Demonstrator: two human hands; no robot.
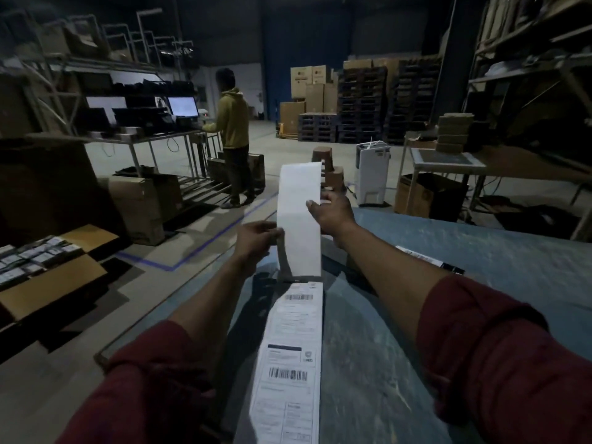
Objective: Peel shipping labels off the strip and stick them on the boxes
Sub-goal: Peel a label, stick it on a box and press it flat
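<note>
Now both hands [256,240] [333,213] on the upright label strip [299,219].

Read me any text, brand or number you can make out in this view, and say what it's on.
No text reads for certain.
Label strip on the table: barcodes and print, too blurred.
Raised blank strip end, held by left hand and right hand: no print showing.
Distant cardboard boxes: logos too small.
Monitor: unreadable.
</note>
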